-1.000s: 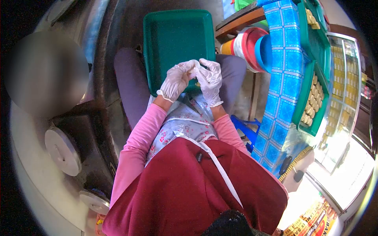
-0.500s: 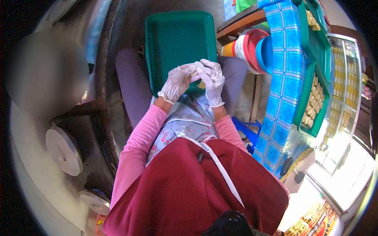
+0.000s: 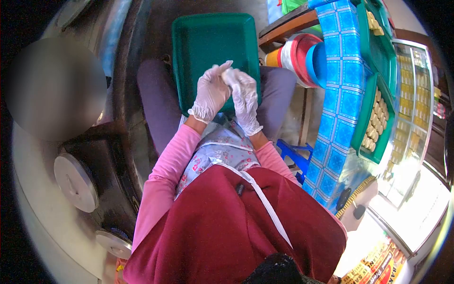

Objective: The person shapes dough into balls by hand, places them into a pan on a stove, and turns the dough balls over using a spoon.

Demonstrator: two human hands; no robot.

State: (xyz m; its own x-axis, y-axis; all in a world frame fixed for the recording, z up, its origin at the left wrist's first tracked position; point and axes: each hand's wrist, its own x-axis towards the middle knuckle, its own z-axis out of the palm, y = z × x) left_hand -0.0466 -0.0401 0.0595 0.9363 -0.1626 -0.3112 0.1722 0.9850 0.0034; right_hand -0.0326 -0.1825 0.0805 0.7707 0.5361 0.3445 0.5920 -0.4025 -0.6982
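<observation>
Both of my hands wear thin white gloves and meet above the near part of a green tray (image 3: 213,33) that rests across my lap. My left hand (image 3: 213,92) has its palm turned inward, its fingers against the other hand. My right hand (image 3: 244,97) is cupped with bent fingers and presses on the left one. Whatever lies between the palms is hidden. The tray's visible floor is bare green.
On my right, a table with a blue checked cloth (image 3: 335,99) holds green trays (image 3: 358,118) with rows of pale dough-like pieces (image 3: 376,125). Red and blue round tubs (image 3: 318,64) stand beside it. Metal lids (image 3: 75,182) are at left, near a blurred round shape (image 3: 56,90).
My hands have turned from fingertips meeting to palms pressed together, and the right hand has shifted left. A tan bit seen by the right palm is now out of sight.
</observation>
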